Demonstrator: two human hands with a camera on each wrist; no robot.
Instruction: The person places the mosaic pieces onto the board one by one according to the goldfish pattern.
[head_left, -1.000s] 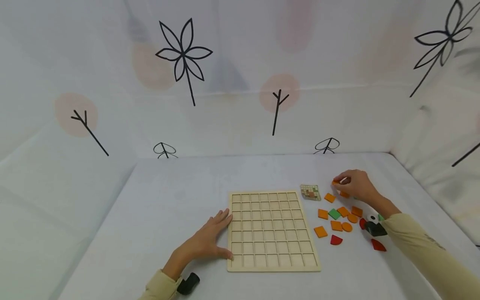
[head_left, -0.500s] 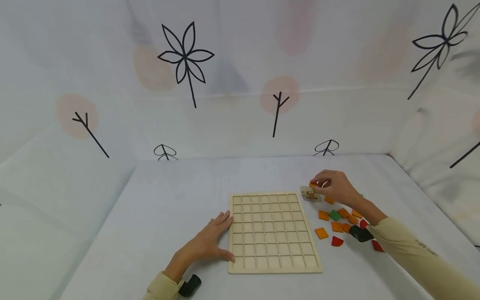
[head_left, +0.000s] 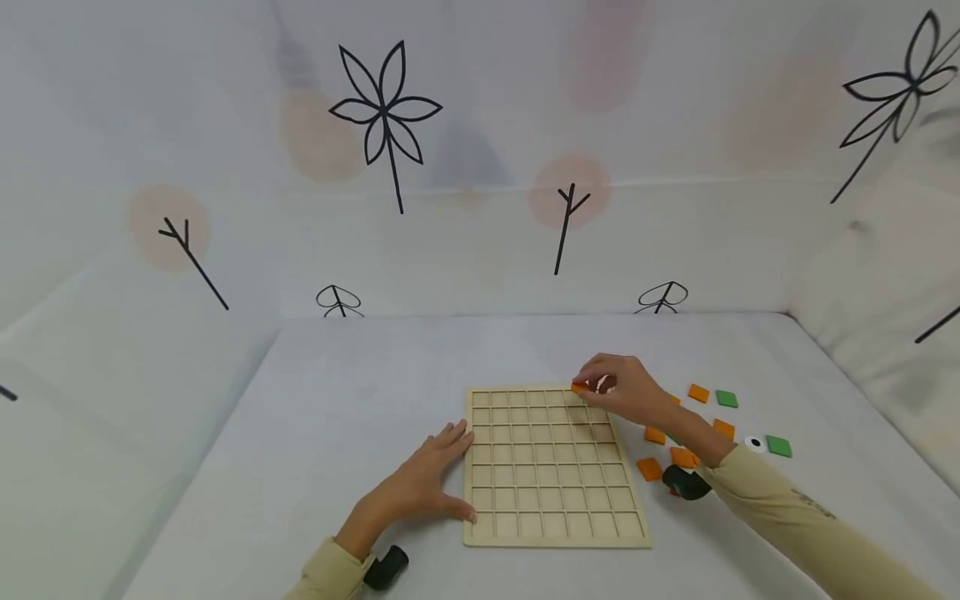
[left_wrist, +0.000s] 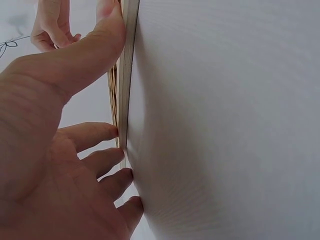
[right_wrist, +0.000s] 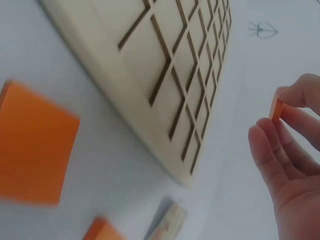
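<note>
A pale wooden board [head_left: 555, 467] with a grid of square recesses lies flat on the white table. My left hand [head_left: 423, 479] rests against its left edge with fingers spread and thumb near the lower corner; the left wrist view shows the fingertips touching the board's side [left_wrist: 123, 100]. Over the far right corner of the board, my right hand [head_left: 622, 389] pinches an orange tile [head_left: 579, 387] between thumb and fingers. In the right wrist view that tile [right_wrist: 276, 107] is seen edge-on, held up off the board. The recesses in view hold no tiles.
Loose pieces lie right of the board, partly hidden by the right forearm: several orange tiles [head_left: 699, 392], green tiles [head_left: 779, 446] and a white disc with a black dot [head_left: 755, 444]. A pale patterned piece [right_wrist: 169, 222] lies near the board's corner. A printed cloth hangs behind.
My right hand has carried the orange tile leftward from the loose pieces, past the small patterned card, to the board's far right corner. The left hand has stayed at the board's edge.
</note>
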